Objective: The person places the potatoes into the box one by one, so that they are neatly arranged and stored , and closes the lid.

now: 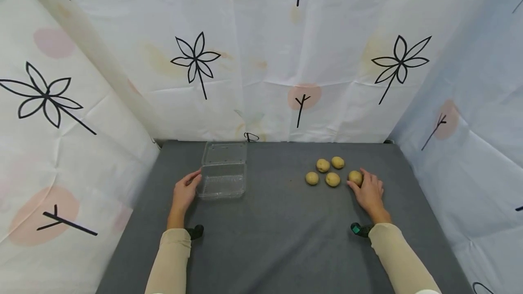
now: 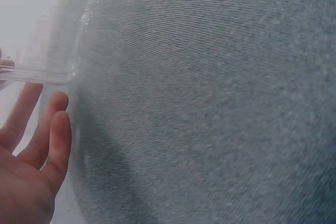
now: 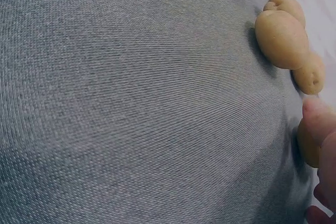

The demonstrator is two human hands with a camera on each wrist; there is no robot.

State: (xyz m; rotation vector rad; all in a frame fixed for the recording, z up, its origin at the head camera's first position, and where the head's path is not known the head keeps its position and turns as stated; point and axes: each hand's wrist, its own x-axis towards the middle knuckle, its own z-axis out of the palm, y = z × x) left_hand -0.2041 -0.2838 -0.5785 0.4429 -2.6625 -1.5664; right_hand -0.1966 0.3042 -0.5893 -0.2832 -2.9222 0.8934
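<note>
Potato (image 1: 355,176) right of four other potatoes (image 1: 333,179) on the worktop (image 1: 265,226) is clamped in the grip of the right hand (image 1: 370,193), while the left hand (image 1: 185,193) meets the clear container (image 1: 223,181), whether pinching I cannot tell.

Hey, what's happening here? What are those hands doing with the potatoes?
A person is working with a clear box and five potatoes. Their right hand grips one potato, and the other four potatoes sit in a group on the grey table, just left of that hand. Their left hand is at the left edge of the box, whose lid is open toward the back. None of the potatoes is in the box right now.
</note>
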